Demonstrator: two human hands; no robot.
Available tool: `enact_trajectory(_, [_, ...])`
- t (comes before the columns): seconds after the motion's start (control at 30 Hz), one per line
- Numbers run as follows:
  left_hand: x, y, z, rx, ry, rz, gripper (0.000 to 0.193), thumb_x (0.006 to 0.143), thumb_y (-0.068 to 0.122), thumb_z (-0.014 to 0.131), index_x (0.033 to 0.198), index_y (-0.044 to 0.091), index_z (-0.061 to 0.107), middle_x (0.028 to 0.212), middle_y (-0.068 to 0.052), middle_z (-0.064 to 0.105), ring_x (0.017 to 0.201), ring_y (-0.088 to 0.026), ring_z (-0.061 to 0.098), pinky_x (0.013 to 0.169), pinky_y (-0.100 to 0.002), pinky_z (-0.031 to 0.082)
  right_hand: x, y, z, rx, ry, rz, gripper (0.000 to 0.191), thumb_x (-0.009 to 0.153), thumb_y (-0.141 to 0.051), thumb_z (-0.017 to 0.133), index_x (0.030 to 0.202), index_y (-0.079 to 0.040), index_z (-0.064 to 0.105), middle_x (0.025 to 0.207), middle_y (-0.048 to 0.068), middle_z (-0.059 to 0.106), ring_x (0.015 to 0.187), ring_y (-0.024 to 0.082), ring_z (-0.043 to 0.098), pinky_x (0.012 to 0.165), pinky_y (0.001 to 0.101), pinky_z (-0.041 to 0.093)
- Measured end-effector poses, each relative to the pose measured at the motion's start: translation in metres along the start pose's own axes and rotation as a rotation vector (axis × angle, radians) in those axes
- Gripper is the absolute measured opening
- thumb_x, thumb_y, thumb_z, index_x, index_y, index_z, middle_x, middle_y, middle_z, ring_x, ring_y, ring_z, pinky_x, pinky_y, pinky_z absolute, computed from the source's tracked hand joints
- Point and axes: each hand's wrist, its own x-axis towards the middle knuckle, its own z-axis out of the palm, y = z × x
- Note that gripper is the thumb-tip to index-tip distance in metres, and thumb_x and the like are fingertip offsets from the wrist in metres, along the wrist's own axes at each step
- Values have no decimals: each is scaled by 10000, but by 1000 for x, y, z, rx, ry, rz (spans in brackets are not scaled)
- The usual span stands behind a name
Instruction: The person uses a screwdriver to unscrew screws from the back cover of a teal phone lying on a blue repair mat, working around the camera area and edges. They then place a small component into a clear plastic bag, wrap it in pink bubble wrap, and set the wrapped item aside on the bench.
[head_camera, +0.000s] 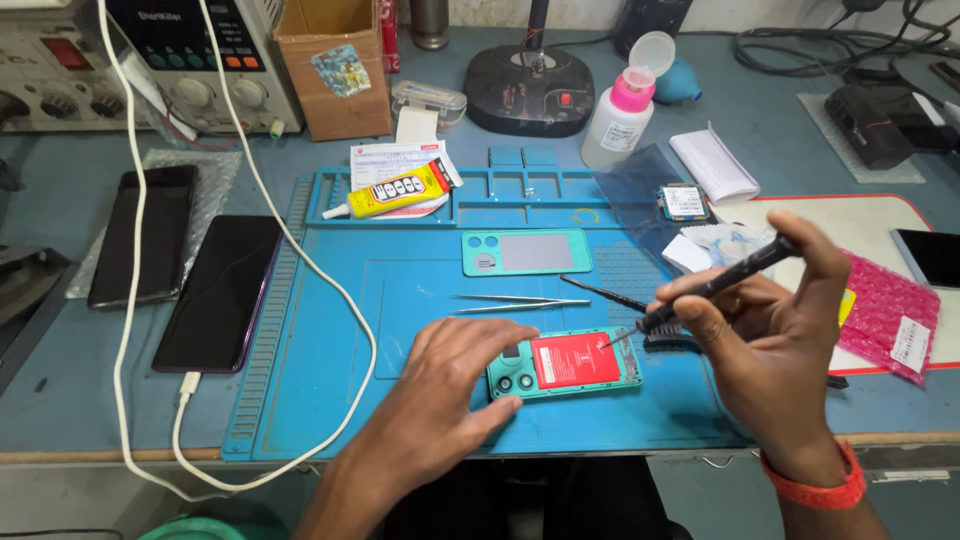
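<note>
An opened teal phone (565, 364) with a red battery lies face down on the blue work mat (330, 330). My left hand (455, 375) rests flat on the mat, fingertips pressing the phone's left end. My right hand (775, 335) grips a black precision screwdriver (715, 285), its tip touching the phone's upper right edge. The teal back cover (527, 252) lies farther up the mat. Steel tweezers (520, 302) and a black spudger (603, 293) lie between the cover and the phone.
Two dark phones (218, 293) (145, 235) lie left, one plugged into a white cable (300, 250). A yellow glue tube (395, 193), cardboard box (335, 65), pink-capped bottle (620, 120), black lamp base (528, 90), bench instruments (130, 60) and pink bubble wrap (890, 310) surround the mat.
</note>
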Motion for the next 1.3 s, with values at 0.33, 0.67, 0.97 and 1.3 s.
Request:
enact_trajectory(0.33, [81,-58,-1,362,48,-227,179,830,180,759,935,40,801,908,-184,728,948,-358,677,912,-499,480,-11,12,2,65,20,54,774,968,27,664,1574,-156,218,1046,221,717,936,269,757,892,425,650])
enact_trajectory(0.67, [94,-78,6,357,-22,-265,141,788,156,752,850,38,801,860,-161,746,858,-321,717,833,-484,504,-15,13,1,52,33,94,763,956,24,664,1554,-148,223,1040,218,721,923,263,760,881,427,654])
enact_trajectory(0.97, [82,-45,-1,79,154,-156,163,836,181,747,849,19,767,827,-138,755,827,-266,731,808,-418,538,-16,4,1,66,52,85,754,977,-4,660,1562,-156,209,1071,223,721,943,272,762,880,427,659])
enact_trajectory(1.3, [42,10,23,-551,1,-246,300,846,114,785,1126,53,696,868,-22,781,842,-105,751,790,-290,592,-16,-5,13,157,43,53,748,1009,-60,661,1568,-190,182,1162,216,704,1012,316,774,885,446,672])
